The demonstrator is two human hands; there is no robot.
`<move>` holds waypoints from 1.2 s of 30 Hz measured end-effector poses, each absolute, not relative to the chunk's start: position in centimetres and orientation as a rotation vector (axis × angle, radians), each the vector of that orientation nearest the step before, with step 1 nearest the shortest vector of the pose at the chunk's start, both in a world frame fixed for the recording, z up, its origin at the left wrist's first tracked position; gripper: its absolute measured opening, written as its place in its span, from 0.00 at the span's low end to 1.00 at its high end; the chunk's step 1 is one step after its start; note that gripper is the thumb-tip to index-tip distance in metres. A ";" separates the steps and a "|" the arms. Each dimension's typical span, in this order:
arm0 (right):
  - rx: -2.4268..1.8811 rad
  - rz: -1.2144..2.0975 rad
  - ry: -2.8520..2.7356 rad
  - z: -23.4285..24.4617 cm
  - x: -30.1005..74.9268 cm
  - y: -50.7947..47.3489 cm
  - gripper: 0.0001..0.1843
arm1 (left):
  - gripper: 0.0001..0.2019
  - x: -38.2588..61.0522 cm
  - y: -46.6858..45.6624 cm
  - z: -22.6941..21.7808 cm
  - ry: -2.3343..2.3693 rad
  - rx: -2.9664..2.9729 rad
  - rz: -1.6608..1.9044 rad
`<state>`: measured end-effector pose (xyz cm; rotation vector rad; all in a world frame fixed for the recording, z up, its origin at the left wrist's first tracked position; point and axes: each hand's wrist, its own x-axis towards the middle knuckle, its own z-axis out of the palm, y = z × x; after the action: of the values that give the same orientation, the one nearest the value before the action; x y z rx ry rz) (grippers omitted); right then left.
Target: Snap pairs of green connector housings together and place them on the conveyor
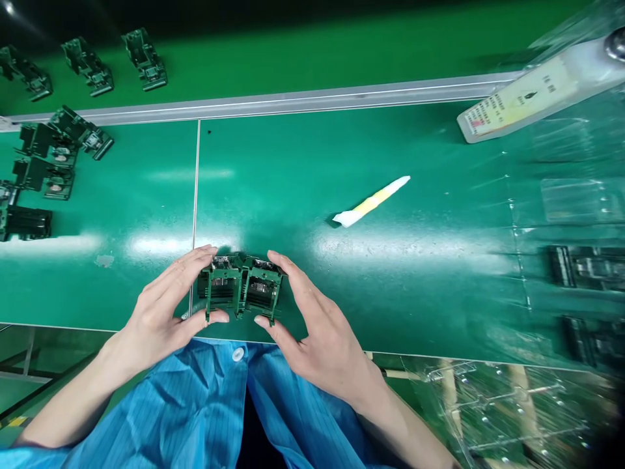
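Near the front edge of the bench, two dark green plastic housings with metal inserts stand side by side and touch at the middle. My left hand [163, 309] grips the left housing [223, 290] by its outer side, thumb at the near edge and fingers at the far edge. My right hand [325, 335] holds the right housing [262, 286] the same way from the other side. The two housings lean apart at a slight angle. Whether they are joined cannot be made out.
Several similar housings [58, 179] lie at the left, with more on the far green strip [312, 55] behind a metal rail [303, 103]. A white-and-yellow stick [374, 200] lies right of centre. A labelled bottle [532, 98] and clear plastic sheeting [571, 202] are at the right.
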<state>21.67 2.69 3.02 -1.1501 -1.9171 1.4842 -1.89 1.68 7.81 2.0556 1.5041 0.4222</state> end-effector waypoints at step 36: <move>-0.308 -0.220 -2.492 4.7 27.2 13.5 0.03 | 0.10 -6.2 10.4 9.0 0.458 3.490 0.578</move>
<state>27.17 13.49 4.70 -0.3083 -2.4925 -0.2203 -6.18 10.36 8.98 3.4905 0.4577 0.5777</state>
